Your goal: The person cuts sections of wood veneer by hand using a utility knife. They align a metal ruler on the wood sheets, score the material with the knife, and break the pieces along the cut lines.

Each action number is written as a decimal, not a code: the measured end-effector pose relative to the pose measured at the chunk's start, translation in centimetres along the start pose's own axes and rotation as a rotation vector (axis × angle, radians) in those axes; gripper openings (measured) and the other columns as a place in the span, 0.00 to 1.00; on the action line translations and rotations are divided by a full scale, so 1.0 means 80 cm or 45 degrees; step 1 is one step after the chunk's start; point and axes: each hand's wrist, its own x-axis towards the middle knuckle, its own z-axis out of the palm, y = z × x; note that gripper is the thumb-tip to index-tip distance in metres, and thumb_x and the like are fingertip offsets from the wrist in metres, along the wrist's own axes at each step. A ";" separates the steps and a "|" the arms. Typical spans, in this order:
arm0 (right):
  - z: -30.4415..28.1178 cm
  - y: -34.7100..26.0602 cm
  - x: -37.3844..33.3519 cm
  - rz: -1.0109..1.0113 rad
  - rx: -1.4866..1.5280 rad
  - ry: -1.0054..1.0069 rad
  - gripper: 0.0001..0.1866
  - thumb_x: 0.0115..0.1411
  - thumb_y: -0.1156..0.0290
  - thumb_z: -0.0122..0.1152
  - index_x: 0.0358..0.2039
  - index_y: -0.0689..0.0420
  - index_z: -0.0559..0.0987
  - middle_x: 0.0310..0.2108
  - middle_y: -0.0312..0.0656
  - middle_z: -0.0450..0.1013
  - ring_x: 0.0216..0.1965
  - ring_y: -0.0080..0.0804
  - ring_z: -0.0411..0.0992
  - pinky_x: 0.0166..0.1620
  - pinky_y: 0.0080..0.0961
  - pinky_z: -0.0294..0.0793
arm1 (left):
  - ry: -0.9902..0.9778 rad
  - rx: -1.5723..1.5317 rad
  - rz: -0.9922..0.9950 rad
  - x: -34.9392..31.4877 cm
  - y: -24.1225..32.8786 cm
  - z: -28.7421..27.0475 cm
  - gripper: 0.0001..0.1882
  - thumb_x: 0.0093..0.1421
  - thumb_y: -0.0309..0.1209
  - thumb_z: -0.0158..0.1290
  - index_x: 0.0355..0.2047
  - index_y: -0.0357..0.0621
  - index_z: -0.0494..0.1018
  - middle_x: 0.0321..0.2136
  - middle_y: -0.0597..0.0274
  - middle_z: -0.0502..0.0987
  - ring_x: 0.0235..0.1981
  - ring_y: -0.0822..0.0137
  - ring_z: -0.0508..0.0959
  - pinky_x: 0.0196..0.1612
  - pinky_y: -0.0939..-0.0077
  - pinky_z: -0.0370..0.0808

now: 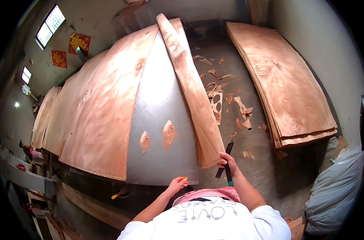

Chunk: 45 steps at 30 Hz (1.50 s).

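Observation:
My right hand [227, 160] is closed on the near end of a long wood veneer sheet [196, 94], which is folded over along the right side of a grey metal tabletop [162, 88]. The same hand also has a dark knife-like tool [228, 150] with a green end; its exact kind is unclear. Over the table's near edge, my left hand [177, 185] is closed around a small orange object [183, 178], mostly hidden by the fingers. Two leaf-shaped veneer pieces [168, 135] lie on the bare metal.
More veneer sheets [106, 108] cover the table's left part. A veneer stack [284, 82] lies at right, with veneer scraps [242, 107] on the floor between. A white plastic bag [335, 192] stands at the near right. A yellow-handled tool [118, 194] sits below the table edge.

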 end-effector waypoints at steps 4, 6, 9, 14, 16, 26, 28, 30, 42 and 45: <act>-0.046 -0.093 -0.068 -0.111 0.483 -0.389 0.11 0.61 0.65 0.41 0.23 0.51 0.67 0.09 0.23 0.59 0.12 0.11 0.55 0.19 0.14 0.54 | -0.013 -0.024 -0.020 0.022 0.039 0.089 0.20 0.62 0.40 0.45 0.48 0.39 0.67 0.38 0.60 0.75 0.35 0.75 0.75 0.37 0.84 0.70; -0.068 -0.144 -0.111 -0.171 0.559 -0.397 0.12 0.61 0.64 0.40 0.22 0.51 0.67 0.08 0.22 0.59 0.12 0.12 0.53 0.18 0.14 0.54 | -0.043 0.018 -0.017 0.033 0.054 0.137 0.20 0.62 0.41 0.45 0.47 0.39 0.68 0.38 0.60 0.75 0.35 0.74 0.75 0.37 0.83 0.70; -0.099 -0.212 -0.177 -0.266 0.682 -0.383 0.13 0.61 0.64 0.40 0.20 0.51 0.68 0.07 0.23 0.58 0.11 0.14 0.50 0.17 0.14 0.52 | -0.082 0.092 0.007 0.061 0.067 0.204 0.20 0.60 0.42 0.47 0.45 0.39 0.69 0.35 0.60 0.75 0.33 0.73 0.75 0.36 0.81 0.71; -0.172 -0.295 -0.261 -0.382 0.554 -0.312 0.12 0.61 0.65 0.40 0.22 0.51 0.67 0.08 0.23 0.57 0.11 0.13 0.51 0.17 0.13 0.52 | -0.168 0.274 -0.010 0.125 0.087 0.295 0.19 0.59 0.42 0.48 0.43 0.39 0.70 0.34 0.62 0.75 0.32 0.74 0.74 0.35 0.80 0.71; -0.198 -0.328 -0.287 -0.399 0.476 -0.214 0.10 0.61 0.65 0.41 0.24 0.51 0.68 0.08 0.23 0.56 0.11 0.12 0.52 0.17 0.13 0.52 | -0.228 0.328 -0.074 0.158 0.097 0.331 0.20 0.60 0.42 0.48 0.45 0.38 0.69 0.37 0.59 0.75 0.34 0.72 0.75 0.38 0.78 0.72; -0.339 -0.551 -0.395 -0.530 -0.113 0.264 0.11 0.61 0.64 0.42 0.24 0.51 0.67 0.08 0.23 0.56 0.12 0.14 0.52 0.16 0.12 0.52 | 0.193 -0.211 -0.435 0.382 0.140 0.569 0.38 0.57 0.62 0.33 0.52 0.40 0.59 0.42 0.53 0.69 0.38 0.59 0.72 0.34 0.62 0.73; -0.353 -0.582 -0.414 -0.573 -0.168 0.326 0.11 0.60 0.64 0.42 0.24 0.52 0.68 0.08 0.23 0.54 0.12 0.12 0.52 0.16 0.12 0.51 | 0.326 -0.337 -0.539 0.413 0.155 0.603 0.42 0.55 0.65 0.31 0.55 0.40 0.54 0.46 0.46 0.65 0.43 0.49 0.70 0.40 0.53 0.71; -0.369 -0.630 -0.436 -0.569 -0.217 0.371 0.12 0.61 0.64 0.42 0.21 0.51 0.66 0.08 0.23 0.55 0.12 0.13 0.52 0.16 0.12 0.51 | 0.388 -0.332 -0.564 0.438 0.174 0.635 0.44 0.54 0.67 0.29 0.56 0.40 0.53 0.47 0.45 0.64 0.44 0.46 0.69 0.41 0.51 0.71; -0.519 -0.867 -0.597 -0.584 -0.482 0.651 0.10 0.59 0.64 0.45 0.24 0.53 0.68 0.09 0.23 0.56 0.11 0.13 0.52 0.14 0.13 0.48 | 0.472 -1.380 -0.298 0.497 0.254 0.884 0.24 0.60 0.55 0.35 0.39 0.51 0.69 0.29 0.62 0.76 0.28 0.63 0.76 0.28 0.67 0.75; -0.590 -0.939 -0.638 -0.565 -0.522 0.562 0.10 0.58 0.63 0.46 0.24 0.53 0.68 0.09 0.23 0.55 0.11 0.12 0.52 0.14 0.12 0.48 | 0.494 -1.548 -0.091 0.495 0.251 0.927 0.15 0.61 0.46 0.43 0.35 0.50 0.71 0.26 0.67 0.76 0.26 0.69 0.76 0.26 0.76 0.74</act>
